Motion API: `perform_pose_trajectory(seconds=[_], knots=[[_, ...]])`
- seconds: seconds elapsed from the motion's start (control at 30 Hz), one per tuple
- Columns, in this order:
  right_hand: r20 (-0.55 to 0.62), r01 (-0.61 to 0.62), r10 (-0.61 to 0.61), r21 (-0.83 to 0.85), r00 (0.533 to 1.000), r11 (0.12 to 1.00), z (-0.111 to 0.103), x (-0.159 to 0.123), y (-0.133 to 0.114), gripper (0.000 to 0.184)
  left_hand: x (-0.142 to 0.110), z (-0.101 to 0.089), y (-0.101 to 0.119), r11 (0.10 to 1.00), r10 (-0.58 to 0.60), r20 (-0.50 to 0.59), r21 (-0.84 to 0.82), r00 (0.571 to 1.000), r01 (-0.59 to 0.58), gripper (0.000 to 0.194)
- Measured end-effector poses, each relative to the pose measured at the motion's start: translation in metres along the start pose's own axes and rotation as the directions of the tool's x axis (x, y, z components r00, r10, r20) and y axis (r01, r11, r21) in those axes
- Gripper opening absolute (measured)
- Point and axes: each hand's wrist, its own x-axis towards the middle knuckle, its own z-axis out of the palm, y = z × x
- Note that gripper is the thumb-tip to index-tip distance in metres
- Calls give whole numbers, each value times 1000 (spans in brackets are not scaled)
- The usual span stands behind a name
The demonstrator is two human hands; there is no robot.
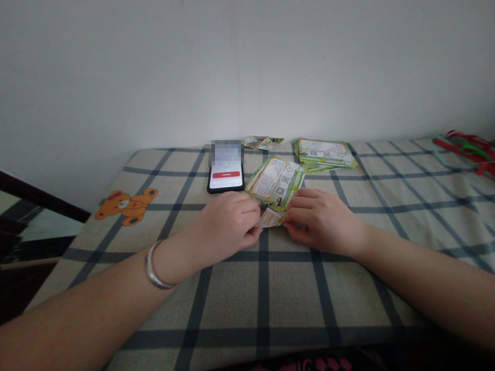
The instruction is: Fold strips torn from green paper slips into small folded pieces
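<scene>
Between my two hands is a small piece of printed paper (271, 218), pinched at its left end by my left hand (234, 220) and at its right end by my right hand (320, 219). Both hands are closed, with fingertips and thumbs pressed together over the checked cloth. The paper looks folded or narrow; my fingers hide its ends. Just beyond it lies a fanned stack of green and white printed leaflets (275, 178). A silver bangle (151, 265) circles my left wrist.
A smartphone (226, 180) with a lit screen lies behind my left hand. Farther back are a folded paper piece (263, 142) and a second leaflet stack (325, 152). An orange bear cutout (129, 205) is at the left, red and green items (469, 149) at the far right. A wall (247, 67) borders the table.
</scene>
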Motion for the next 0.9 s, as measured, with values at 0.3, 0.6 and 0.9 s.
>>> perform_pose_trajectory(seconds=[0.3,0.6,0.9], knots=[[22,-149,148,97,989,984,3,4,-3,12,2,-1,6,982,-177,46,-65,983,180,22],[-28,-107,113,166,993,980,4,3,-3,10,1,1,1,951,-205,30,-230,978,206,26],[-17,-229,236,176,972,957,7,5,-6,15,0,6,-2,935,-220,16,-281,975,215,24]])
